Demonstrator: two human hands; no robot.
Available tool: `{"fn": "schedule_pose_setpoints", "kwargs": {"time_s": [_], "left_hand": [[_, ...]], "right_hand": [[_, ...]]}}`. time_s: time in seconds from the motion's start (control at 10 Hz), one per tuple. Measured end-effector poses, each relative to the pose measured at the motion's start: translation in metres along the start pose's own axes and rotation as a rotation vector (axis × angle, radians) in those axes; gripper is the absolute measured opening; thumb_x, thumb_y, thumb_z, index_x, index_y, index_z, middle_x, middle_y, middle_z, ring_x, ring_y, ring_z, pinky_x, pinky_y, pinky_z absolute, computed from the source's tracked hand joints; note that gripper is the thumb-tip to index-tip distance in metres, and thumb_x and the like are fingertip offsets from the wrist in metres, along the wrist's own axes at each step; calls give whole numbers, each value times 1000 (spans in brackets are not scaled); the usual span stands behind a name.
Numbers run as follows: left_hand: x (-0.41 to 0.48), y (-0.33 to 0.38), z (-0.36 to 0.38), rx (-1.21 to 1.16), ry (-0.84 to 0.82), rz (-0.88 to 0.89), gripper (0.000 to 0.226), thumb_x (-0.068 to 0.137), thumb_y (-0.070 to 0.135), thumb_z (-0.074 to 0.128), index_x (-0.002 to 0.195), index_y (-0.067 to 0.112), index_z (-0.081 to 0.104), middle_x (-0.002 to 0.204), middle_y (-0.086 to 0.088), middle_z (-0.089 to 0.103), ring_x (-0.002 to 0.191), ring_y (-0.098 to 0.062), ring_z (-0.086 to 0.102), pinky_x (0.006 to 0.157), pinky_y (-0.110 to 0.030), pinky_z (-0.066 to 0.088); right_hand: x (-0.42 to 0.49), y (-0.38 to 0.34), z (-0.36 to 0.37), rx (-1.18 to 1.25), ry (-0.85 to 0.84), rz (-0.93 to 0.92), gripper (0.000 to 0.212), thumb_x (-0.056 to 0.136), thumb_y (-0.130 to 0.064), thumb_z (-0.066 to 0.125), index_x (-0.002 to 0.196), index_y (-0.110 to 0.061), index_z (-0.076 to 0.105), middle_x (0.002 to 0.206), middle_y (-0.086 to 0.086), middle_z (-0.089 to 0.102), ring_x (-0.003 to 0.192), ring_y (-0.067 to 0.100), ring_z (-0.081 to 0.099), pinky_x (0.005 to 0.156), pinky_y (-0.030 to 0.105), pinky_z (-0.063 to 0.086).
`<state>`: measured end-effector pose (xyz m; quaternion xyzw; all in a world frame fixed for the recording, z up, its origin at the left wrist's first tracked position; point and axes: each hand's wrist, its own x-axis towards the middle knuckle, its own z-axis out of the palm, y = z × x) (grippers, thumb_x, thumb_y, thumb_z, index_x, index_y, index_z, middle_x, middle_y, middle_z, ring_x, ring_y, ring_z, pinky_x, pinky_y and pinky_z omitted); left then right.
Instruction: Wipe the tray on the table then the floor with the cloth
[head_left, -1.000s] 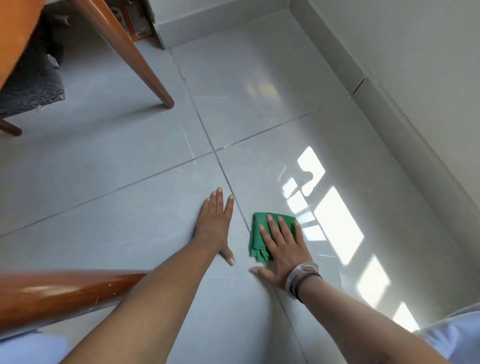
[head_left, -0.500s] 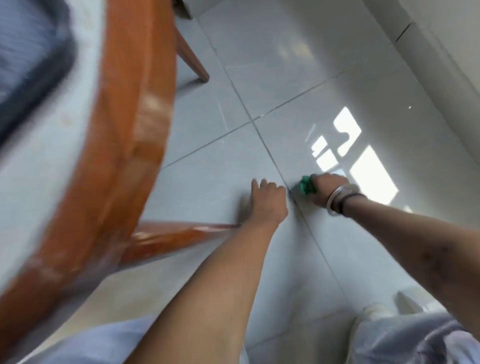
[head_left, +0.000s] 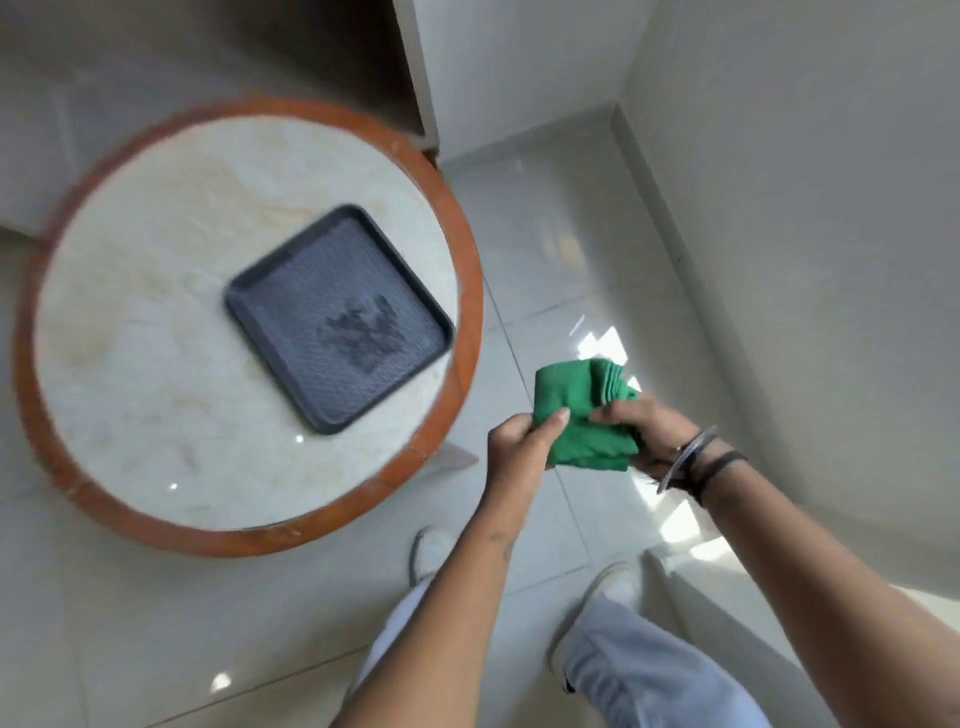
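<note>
Leftmost, a dark tray (head_left: 337, 317) with a darker patch sits on the round worktop (head_left: 156, 415). Right of it, above the tiled floor (head_left: 545, 260), the left hand (head_left: 519, 447) and right hand (head_left: 644, 431) both grip a folded green cloth (head_left: 582, 415).

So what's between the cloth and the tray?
In the head view, a strip of pale tabletop, the table's brown wooden rim, then bare floor. Nothing else lies between the tray and the cloth in both hands.

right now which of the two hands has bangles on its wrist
The right hand, gripping the green cloth from the right; its wrist carries bangles and a dark band. The left hand has a bare wrist.
</note>
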<state>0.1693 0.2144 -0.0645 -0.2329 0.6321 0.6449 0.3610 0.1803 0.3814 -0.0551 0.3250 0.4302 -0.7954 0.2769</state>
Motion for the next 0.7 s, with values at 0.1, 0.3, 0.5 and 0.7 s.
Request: {"fn": "schedule_pose_setpoints", "kwargs": {"time_s": [0.1, 0.3, 0.5, 0.7], "left_hand": [[-34, 54, -37, -2, 166, 171, 44, 70, 40, 76, 78, -2, 65, 67, -6, 60, 64, -16, 52, 59, -35, 45], [-22, 109, -123, 328, 632, 259, 37, 73, 41, 74, 66, 6, 63, 63, -8, 70, 60, -29, 64, 53, -36, 47], [18, 121, -174, 622, 812, 158, 18, 77, 26, 71, 93, 18, 71, 99, -13, 73, 89, -39, 65, 67, -36, 46], [-12, 153, -176, 776, 671, 174, 21, 83, 26, 67, 104, 20, 69, 109, -12, 71, 98, -37, 65, 78, -37, 51]], "right_hand": [[-7, -36, 70, -230, 188, -124, 33, 77, 11, 64, 108, 1, 60, 100, 23, 66, 90, 38, 65, 82, 47, 57], [51, -33, 199, -692, 472, -454, 42, 72, -4, 76, 111, -9, 62, 98, 7, 66, 89, 21, 60, 75, 22, 44], [116, -24, 255, -1265, 355, -470, 70, 74, -8, 67, 136, -18, 36, 126, 18, 46, 104, 38, 56, 81, 37, 46], [76, -63, 255, -1577, 554, -434, 68, 77, 0, 55, 139, -9, 29, 132, 22, 40, 114, 41, 47, 90, 44, 45]]}}
